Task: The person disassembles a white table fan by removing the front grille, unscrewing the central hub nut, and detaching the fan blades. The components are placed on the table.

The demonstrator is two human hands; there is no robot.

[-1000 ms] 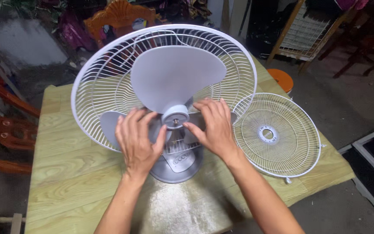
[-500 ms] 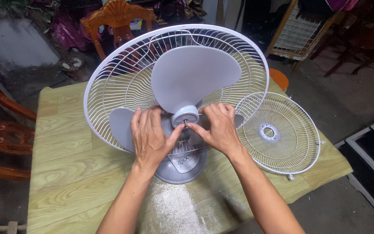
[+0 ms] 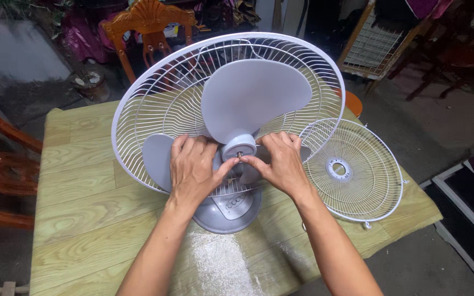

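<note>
1. Both hands are closing on the hub (image 3: 239, 147) of the grey fan blade (image 3: 250, 98): the left hand (image 3: 192, 171) is lying over the blade's lower left part with its thumb reaching toward the hub, its grip loose and holding nothing.
2. On the other side of the hub, the right hand (image 3: 281, 163) is pinching its thumb and forefinger narrowly at the small shaft tip in the hub's centre; whether the grip is actually clamping the tip, I cannot tell.
3. Behind the hub, the blade is sitting inside the white wire rear guard (image 3: 154, 104), which is tilting up and back.
4. Below the hub, the round grey base (image 3: 227, 211) is resting on the pale wood-grain counter (image 3: 83, 208).
5. Right of the hub, the loose front guard (image 3: 368, 181) is lying flat on the counter, just beside the rear guard's rim.
6. Beyond the hub, an orange wooden chair (image 3: 146, 22) is standing past the counter's far edge.
</note>
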